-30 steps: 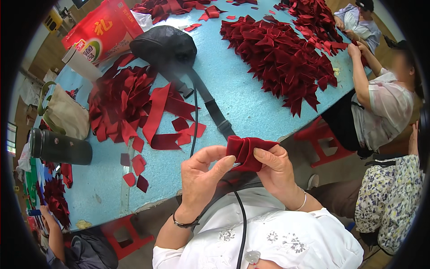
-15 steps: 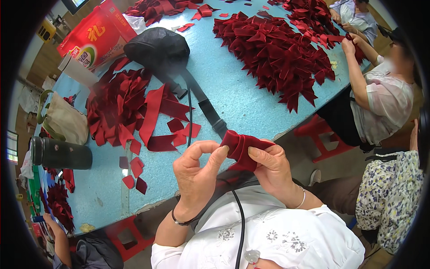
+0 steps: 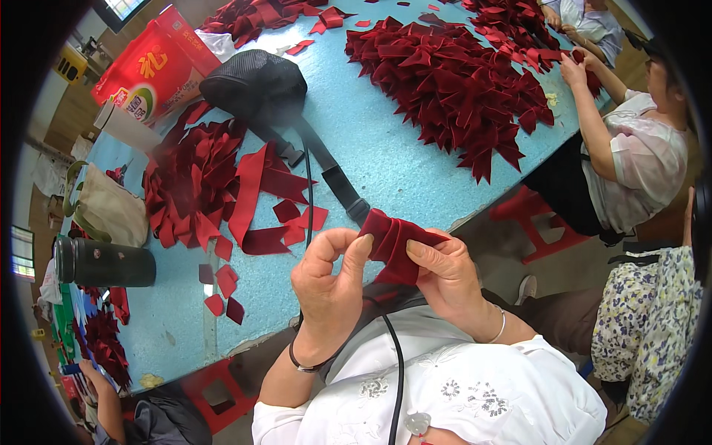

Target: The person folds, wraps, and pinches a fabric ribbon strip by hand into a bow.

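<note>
A dark red velvet ribbon (image 3: 394, 245), folded in layers like a bow, is held up at the table's near edge. My left hand (image 3: 326, 278) pinches its left end between thumb and forefinger. My right hand (image 3: 446, 273) grips the right side, thumb on top of the folds, other fingers behind and partly hidden. Left of my hands lies a pile of red ribbon pieces (image 3: 189, 182), with a longer ribbon strip (image 3: 248, 196) and small cut scraps (image 3: 226, 280) beside it. Farther off to the right is a big heap of dark red bows (image 3: 445, 89).
A black mesh pouch (image 3: 254, 83) with a buckled strap (image 3: 341, 189) reaches toward my hands. At left stand a red box (image 3: 159, 63), a white cylinder (image 3: 126, 126), a canvas bag (image 3: 111, 204) and a dark green bottle (image 3: 107, 262). Co-workers (image 3: 630, 141) sit around the blue table (image 3: 178, 319).
Both hands keep their grip on the ribbon. Its folds look slightly more spread, and the whole view has shifted a little.
</note>
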`<state>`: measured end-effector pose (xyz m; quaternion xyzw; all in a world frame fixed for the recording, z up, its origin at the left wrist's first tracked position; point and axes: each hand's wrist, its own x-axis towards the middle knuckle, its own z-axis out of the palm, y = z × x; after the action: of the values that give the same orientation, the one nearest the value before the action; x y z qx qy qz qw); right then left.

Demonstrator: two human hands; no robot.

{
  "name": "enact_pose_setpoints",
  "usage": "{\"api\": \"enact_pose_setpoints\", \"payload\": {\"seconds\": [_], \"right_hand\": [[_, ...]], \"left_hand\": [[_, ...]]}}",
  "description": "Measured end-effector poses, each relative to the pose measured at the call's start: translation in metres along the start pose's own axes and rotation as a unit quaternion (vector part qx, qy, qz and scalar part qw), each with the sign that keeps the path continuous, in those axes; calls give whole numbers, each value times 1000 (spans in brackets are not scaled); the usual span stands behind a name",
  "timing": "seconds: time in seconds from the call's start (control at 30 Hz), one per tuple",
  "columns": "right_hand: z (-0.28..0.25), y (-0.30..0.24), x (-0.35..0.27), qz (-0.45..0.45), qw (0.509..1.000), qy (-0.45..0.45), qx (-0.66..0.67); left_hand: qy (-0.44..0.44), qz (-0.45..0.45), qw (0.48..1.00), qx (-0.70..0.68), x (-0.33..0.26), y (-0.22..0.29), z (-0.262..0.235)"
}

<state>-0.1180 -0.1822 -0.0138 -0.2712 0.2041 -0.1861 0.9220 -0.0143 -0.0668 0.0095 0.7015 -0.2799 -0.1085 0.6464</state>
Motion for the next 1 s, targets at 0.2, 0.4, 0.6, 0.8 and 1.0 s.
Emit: {"api": "enact_pose_setpoints", "payload": {"seconds": [0.2, 0.4, 0.6, 0.8, 1.0], "right_hand": [[-1, 1, -1, 4, 1000, -6, 15], [-3, -1, 1, -18, 1000, 5, 13], [-5, 1, 1, -90, 996, 0, -18], [-2, 3, -4, -129, 990, 18, -59], [-5, 5, -5, -167, 981, 24, -97]], "left_hand": [[4, 13, 1000, 13, -1, 1, 2], [46, 120, 989, 73, 3, -1, 5], [37, 333, 915, 226, 1, 5, 7], [36, 309, 910, 274, 0, 7, 19], [31, 282, 921, 269, -2, 9, 22]]}}
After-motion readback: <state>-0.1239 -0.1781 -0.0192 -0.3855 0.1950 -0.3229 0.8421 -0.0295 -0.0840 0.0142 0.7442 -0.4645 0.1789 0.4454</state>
